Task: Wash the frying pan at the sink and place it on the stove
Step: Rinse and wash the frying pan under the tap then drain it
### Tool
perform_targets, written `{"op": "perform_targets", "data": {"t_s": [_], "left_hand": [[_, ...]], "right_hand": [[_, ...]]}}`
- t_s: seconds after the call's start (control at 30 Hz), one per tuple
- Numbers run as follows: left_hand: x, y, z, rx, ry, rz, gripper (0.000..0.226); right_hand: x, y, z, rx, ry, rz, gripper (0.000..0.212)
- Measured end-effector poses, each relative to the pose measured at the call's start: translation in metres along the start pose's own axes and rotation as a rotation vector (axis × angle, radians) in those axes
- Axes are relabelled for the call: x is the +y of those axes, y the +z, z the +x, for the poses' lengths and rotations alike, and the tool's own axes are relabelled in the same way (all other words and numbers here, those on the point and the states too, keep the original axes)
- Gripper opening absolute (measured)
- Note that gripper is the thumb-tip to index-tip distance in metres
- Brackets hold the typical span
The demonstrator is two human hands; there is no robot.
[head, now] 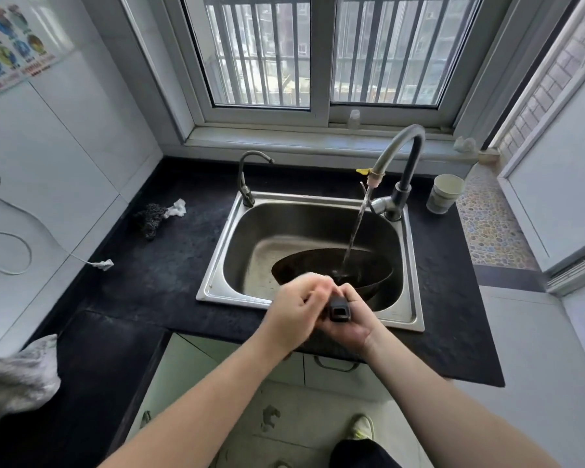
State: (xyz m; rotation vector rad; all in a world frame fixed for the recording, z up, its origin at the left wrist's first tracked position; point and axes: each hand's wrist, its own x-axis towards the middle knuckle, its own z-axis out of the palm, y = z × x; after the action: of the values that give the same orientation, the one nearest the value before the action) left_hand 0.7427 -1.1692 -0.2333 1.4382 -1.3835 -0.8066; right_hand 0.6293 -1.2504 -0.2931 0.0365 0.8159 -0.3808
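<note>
Both hands [318, 312], seemingly gripping round black pan [331, 265] w/ water.

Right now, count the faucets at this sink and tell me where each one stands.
2. The small faucet stands at the back left corner of the sink. The tall faucet stands at the back right, running water into the frying pan.

Plenty of daylight coming in through the window [321, 52] straight ahead, so the steel sink [217, 265] shines a bit. Wide-angle lens bends the edges hard. Left hand [293, 310] looks slightly motion-blurred, rest is fairly sharp.
</note>
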Motion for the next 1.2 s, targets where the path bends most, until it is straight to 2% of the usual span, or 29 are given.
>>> {"op": "perform_targets", "data": {"t_s": [0.03, 0.1, 0.2, 0.3, 0.43, 0.63, 0.77, 0.87, 0.93, 1.0, 1.1, 1.2], "left_hand": [[-0.006, -0.003, 0.002, 0.088, -0.129, -0.030, 0.037], [-0.022, -0.007, 0.004, 0.200, -0.418, -0.107, 0.041], [-0.042, -0.007, 0.005, 0.218, -0.847, -0.318, 0.032], [-0.056, -0.004, 0.005, 0.199, -1.038, -0.390, 0.026], [-0.069, 0.005, 0.009, 0.128, -1.139, -0.452, 0.034], [-0.077, 0.025, 0.023, -0.051, -1.201, -0.492, 0.053], [-0.071, 0.045, 0.034, -0.147, -1.287, -0.673, 0.059], [-0.068, 0.062, 0.039, -0.238, -1.320, -0.704, 0.057], [-0.067, 0.074, 0.040, -0.303, -1.327, -0.732, 0.046], [-0.069, 0.083, 0.038, -0.299, -1.328, -0.788, 0.033], [-0.075, 0.088, 0.039, -0.277, -1.311, -0.816, 0.040], [-0.071, 0.084, 0.047, -0.218, -1.288, -0.842, 0.037]], "right_hand": [[0.002, -0.003, 0.003, -0.037, 0.026, 0.057, 0.021], [0.005, -0.004, 0.010, -0.032, 0.026, 0.082, 0.011], [0.009, -0.010, 0.012, -0.102, 0.068, 0.154, 0.009], [0.011, -0.015, 0.012, -0.102, 0.032, 0.141, 0.011], [0.010, -0.019, 0.002, -0.038, 0.025, 0.196, 0.014], [0.011, -0.024, -0.017, 0.136, -0.055, 0.130, 0.037], [0.020, -0.031, -0.026, 0.135, -0.119, 0.073, 0.029], [0.033, -0.037, -0.028, 0.226, -0.214, -0.137, 0.024], [0.042, -0.041, -0.032, 0.305, -0.255, -0.305, 0.024], [0.045, -0.043, -0.038, 0.355, -0.265, -0.452, 0.028], [0.041, -0.046, -0.053, 0.361, -0.224, -0.680, 0.042], [0.034, -0.053, -0.072, 0.320, -0.106, -0.829, 0.057]]}}
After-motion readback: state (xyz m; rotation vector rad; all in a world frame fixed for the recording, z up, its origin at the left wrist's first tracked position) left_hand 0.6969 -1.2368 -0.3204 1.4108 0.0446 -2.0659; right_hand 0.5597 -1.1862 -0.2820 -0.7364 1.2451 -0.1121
